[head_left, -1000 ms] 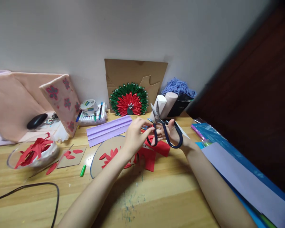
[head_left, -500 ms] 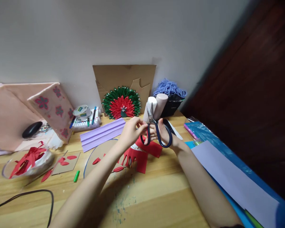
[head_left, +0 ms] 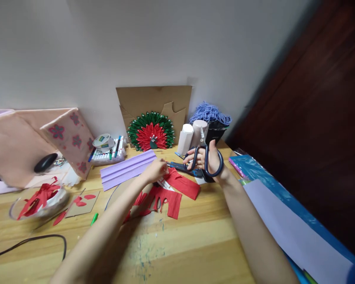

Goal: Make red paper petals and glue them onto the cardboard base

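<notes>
My right hand [head_left: 209, 159] holds a pair of scissors [head_left: 206, 156] with dark blue loop handles. The blades point up, away from me, and the fingers spread out behind the loops. My left hand [head_left: 156, 170] is closed in a pinch above the table, left of the scissors; whatever lies between its fingertips is hidden. Beside and below it lie pieces of red crepe paper [head_left: 185, 184], one with cut-out gaps. Red petal shapes [head_left: 140, 198] lie partly behind my left forearm. A dark, long tool [head_left: 180, 167] lies under the right hand, its kind unclear.
A peacock picture [head_left: 154, 132] leans on cardboard by the wall. Purple folded paper [head_left: 127, 169], markers [head_left: 108, 157], a bowl of red strips [head_left: 43, 199] and a green cap [head_left: 94, 219] are to the left. White rolls [head_left: 185, 139] stand behind; packaged sheets [head_left: 272, 193] lie right.
My hands have moved apart: the left went down and left toward the red paper, away from the scissors. The right moved slightly right, still with the scissors.
</notes>
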Demonstrator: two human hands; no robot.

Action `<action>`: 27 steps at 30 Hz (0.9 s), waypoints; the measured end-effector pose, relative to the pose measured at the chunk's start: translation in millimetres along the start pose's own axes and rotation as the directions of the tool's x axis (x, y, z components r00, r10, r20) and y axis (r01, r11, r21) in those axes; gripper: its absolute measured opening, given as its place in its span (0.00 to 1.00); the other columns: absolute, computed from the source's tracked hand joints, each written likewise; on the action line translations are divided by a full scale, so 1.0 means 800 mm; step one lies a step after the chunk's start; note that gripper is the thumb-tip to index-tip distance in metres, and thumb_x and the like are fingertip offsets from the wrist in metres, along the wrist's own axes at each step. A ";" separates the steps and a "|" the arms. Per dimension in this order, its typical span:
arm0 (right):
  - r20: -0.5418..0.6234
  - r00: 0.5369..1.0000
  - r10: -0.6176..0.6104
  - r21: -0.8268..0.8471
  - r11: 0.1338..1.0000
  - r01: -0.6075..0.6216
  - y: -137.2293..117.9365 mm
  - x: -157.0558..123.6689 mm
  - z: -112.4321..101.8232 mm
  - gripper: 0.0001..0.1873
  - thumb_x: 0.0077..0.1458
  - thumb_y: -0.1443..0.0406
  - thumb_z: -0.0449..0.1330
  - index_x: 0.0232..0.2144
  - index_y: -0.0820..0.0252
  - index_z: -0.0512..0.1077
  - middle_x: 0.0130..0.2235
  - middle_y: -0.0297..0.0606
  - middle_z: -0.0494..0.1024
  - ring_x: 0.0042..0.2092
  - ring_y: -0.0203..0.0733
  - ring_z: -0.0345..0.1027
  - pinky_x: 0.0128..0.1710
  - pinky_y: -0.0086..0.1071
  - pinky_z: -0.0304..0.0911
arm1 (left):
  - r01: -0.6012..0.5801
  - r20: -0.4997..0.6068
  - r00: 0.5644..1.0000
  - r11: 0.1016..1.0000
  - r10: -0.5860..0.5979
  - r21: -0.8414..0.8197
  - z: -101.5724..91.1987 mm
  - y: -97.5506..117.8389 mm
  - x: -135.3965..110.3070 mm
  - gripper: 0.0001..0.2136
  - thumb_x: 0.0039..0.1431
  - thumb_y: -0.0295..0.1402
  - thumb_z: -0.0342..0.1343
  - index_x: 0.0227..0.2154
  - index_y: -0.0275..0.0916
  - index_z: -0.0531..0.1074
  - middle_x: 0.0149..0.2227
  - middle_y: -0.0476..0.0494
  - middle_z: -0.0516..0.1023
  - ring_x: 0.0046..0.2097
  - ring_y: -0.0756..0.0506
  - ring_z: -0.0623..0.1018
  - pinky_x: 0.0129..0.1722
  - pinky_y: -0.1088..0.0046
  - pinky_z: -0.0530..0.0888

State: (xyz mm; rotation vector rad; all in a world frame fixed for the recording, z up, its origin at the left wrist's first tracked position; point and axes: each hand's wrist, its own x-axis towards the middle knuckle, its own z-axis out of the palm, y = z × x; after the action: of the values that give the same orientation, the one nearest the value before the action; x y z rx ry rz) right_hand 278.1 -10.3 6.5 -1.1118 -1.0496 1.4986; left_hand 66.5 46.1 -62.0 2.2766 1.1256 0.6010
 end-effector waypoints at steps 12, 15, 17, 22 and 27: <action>0.102 0.994 -0.036 -0.028 0.999 0.039 0.018 0.002 0.006 0.40 0.52 0.37 0.35 0.34 0.64 0.68 0.29 0.48 0.79 0.24 0.40 0.73 0.26 0.31 0.69 | 0.114 -0.289 0.951 0.993 -0.113 -0.015 -0.023 0.005 -0.020 0.05 0.58 0.30 0.45 0.27 0.39 0.60 0.26 0.48 0.67 0.28 0.48 0.67 0.31 0.71 0.65; 0.139 0.990 -0.009 -0.055 0.998 0.017 0.040 0.008 0.018 0.38 0.50 0.36 0.41 0.32 0.63 0.68 0.26 0.46 0.79 0.23 0.41 0.72 0.24 0.31 0.68 | 0.209 -0.471 0.862 0.978 -0.187 -0.007 -0.087 0.015 -0.079 0.05 0.60 0.33 0.43 0.30 0.39 0.60 0.30 0.46 0.68 0.33 0.46 0.69 0.36 0.70 0.66; 0.173 0.985 0.015 -0.078 0.997 -0.001 0.059 0.012 0.032 0.36 0.48 0.36 0.46 0.31 0.62 0.69 0.26 0.44 0.79 0.23 0.41 0.72 0.24 0.31 0.68 | 0.321 -0.606 0.753 0.947 -0.257 -0.003 -0.134 0.009 -0.143 0.05 0.61 0.33 0.42 0.31 0.39 0.60 0.32 0.44 0.69 0.35 0.45 0.70 0.37 0.69 0.66; 0.332 0.920 0.208 -0.119 0.977 -0.178 0.102 0.023 0.099 0.32 0.46 0.36 0.49 0.28 0.58 0.69 0.23 0.43 0.78 0.21 0.44 0.72 0.20 0.34 0.66 | 0.762 -0.779 0.402 0.648 -0.482 -0.008 -0.214 -0.040 -0.316 0.03 0.57 0.31 0.48 0.30 0.38 0.65 0.33 0.41 0.74 0.37 0.42 0.74 0.38 0.67 0.68; 0.537 0.821 0.195 -0.138 0.980 -0.143 0.116 0.016 0.221 0.31 0.49 0.39 0.50 0.31 0.60 0.68 0.23 0.41 0.77 0.21 0.42 0.71 0.21 0.33 0.66 | 0.835 -0.752 0.371 0.550 -0.545 0.014 -0.224 -0.087 -0.379 0.03 0.51 0.26 0.54 0.29 0.38 0.69 0.30 0.44 0.76 0.35 0.43 0.76 0.37 0.70 0.71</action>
State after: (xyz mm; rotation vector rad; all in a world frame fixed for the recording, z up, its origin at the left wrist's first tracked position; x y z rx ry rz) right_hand 86.2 -29.5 -46.7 -0.8636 -1.4492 2.0020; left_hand -248.3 -119.6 -15.8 1.4893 2.6459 0.9033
